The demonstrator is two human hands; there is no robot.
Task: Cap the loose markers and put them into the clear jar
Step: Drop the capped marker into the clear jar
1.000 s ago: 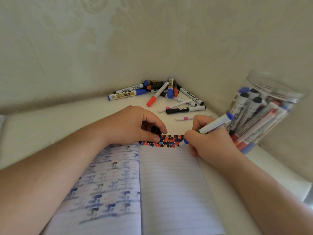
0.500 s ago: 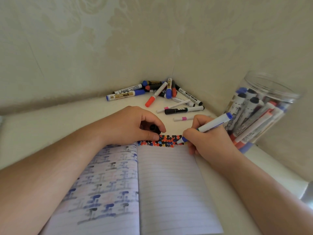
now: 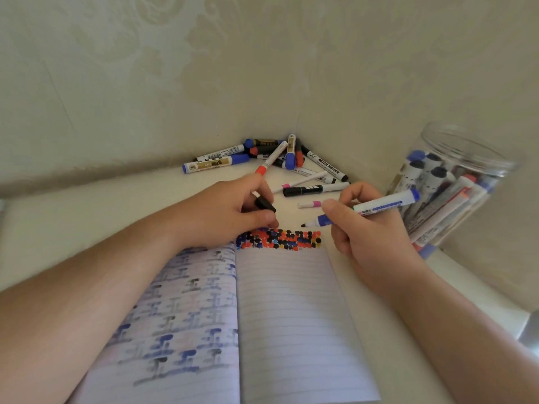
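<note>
Your right hand (image 3: pixel 376 228) pinches an uncapped blue marker (image 3: pixel 376 206) above the far edge of the open notebook (image 3: pixel 291 316), tip pointing left. Your left hand (image 3: pixel 233 214) grips the black cap (image 3: pixel 264 204). Loose markers (image 3: pixel 274 161) lie in the far corner; the clear jar (image 3: pixel 455 182) with markers stands right.

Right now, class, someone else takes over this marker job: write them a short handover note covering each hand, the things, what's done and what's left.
Left hand: holds a black cap.
Right hand: grips an uncapped blue marker, tip just above the dotted strip on the open notebook.
Clear jar, far right: open, already holds many markers.
Done: nothing capped in hand yet.
Left: cap this marker, jar it, then the loose pile in the corner.
</note>
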